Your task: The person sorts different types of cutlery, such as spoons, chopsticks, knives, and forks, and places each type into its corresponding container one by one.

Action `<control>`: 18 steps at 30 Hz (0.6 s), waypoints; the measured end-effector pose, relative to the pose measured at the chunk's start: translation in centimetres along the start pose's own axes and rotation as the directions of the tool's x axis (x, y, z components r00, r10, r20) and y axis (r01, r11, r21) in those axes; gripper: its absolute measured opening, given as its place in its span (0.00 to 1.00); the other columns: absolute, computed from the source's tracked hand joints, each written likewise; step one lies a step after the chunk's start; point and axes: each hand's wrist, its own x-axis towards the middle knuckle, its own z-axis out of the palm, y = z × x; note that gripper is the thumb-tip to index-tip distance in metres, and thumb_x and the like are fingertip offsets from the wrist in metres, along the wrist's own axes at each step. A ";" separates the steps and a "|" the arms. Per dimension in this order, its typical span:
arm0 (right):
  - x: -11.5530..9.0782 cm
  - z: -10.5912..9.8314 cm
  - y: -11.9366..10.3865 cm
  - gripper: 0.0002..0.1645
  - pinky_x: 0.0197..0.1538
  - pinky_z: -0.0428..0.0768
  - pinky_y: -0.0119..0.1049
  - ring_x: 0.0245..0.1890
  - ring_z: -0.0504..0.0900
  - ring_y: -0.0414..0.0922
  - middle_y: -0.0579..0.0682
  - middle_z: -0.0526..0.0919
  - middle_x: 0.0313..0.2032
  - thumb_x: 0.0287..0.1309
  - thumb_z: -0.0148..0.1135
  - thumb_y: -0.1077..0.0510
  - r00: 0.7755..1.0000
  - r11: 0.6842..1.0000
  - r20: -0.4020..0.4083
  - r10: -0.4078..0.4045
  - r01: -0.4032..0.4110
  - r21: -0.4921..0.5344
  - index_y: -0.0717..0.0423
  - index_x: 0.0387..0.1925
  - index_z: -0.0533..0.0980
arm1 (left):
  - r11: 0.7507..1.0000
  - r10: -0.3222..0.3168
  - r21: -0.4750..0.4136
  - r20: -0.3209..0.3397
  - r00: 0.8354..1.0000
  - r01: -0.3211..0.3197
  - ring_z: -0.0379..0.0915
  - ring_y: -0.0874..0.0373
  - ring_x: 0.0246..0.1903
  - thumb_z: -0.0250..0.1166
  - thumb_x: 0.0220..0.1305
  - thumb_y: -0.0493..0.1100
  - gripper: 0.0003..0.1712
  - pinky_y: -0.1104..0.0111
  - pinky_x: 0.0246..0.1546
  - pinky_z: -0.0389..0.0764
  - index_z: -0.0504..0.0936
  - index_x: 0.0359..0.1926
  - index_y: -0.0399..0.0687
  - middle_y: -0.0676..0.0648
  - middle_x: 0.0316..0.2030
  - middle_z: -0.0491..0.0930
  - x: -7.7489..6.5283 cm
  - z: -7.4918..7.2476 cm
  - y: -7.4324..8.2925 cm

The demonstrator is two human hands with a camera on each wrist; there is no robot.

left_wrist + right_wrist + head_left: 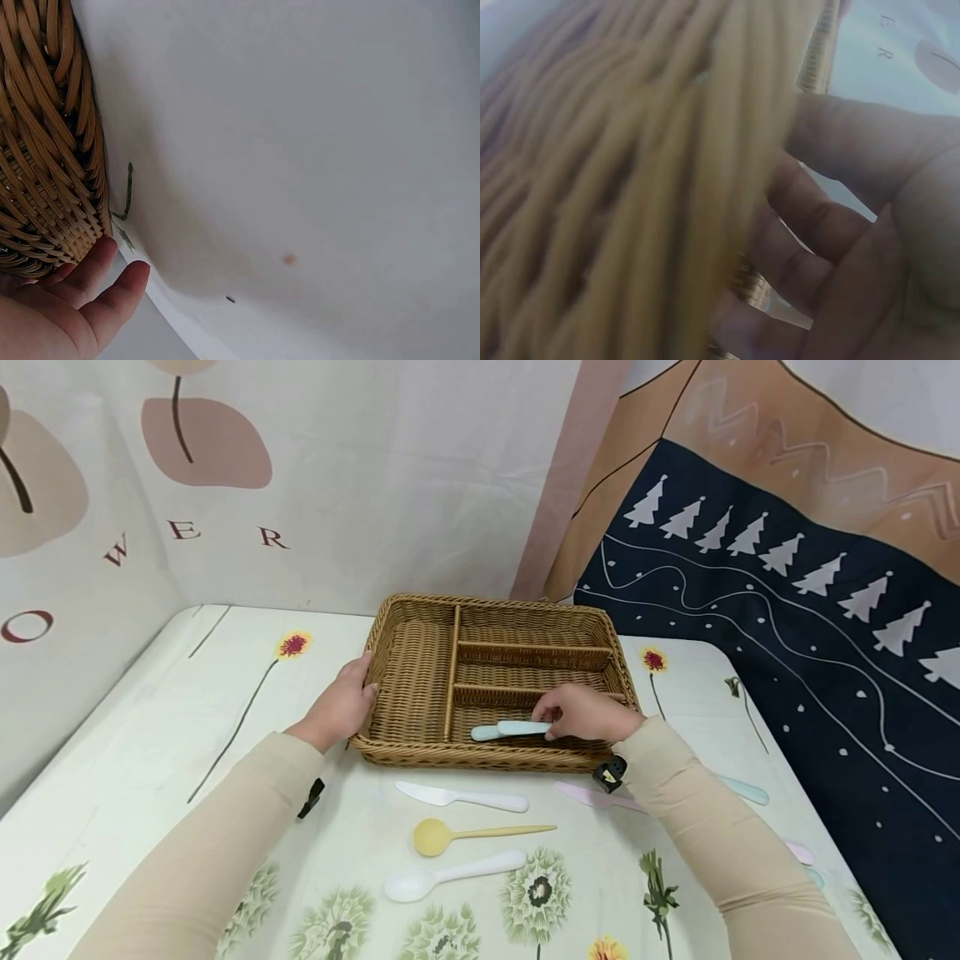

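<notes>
A brown wicker basket (408, 668) with several compartments stands at the back of the table. My left hand (339, 703) holds its left rim, thumb on the rim and fingers against the outer wall. Inside the front right compartment, my right hand (585, 712) pinches a light blue utensil (521, 727); its far end is hidden by the hand, so its kind is unclear. A second light blue utensil (484, 733) lies in that compartment just beside it, partly covered. In the right wrist view the blurred wicker wall hides the right fingertips.
Before the basket lie a white knife (480, 798), a yellow spoon (432, 837), a white spoon (408, 887) and a pink knife (588, 795). Beyond the right forearm show a light blue handle (746, 790) and more pieces, partly covered. Printed cloth hangs behind the table.
</notes>
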 end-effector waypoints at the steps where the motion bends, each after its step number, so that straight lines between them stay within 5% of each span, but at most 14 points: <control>1: 0.0 0.1 0.0 0.14 0.40 0.79 0.36 0.35 0.77 0.43 0.48 0.83 0.36 0.52 0.69 0.68 1.000 1.000 0.007 0.003 -0.003 -0.003 0.57 0.42 0.84 | 1.000 0.000 0.001 0.000 1.000 0.000 0.41 0.34 0.71 0.39 0.77 0.41 0.35 0.44 0.70 0.50 0.34 0.75 0.35 0.29 0.73 0.41 0.0 0.0 0.0; 18: 0.4 1.0 0.5 0.16 0.35 0.76 0.32 0.31 0.74 0.40 0.51 0.81 0.32 0.53 0.64 0.72 0.997 1.000 0.078 -0.026 0.025 0.005 0.61 0.45 0.83 | 1.000 -0.006 -0.015 0.003 1.000 0.006 0.41 0.33 0.71 0.38 0.77 0.41 0.35 0.44 0.70 0.50 0.34 0.75 0.36 0.30 0.73 0.40 0.1 0.1 -0.1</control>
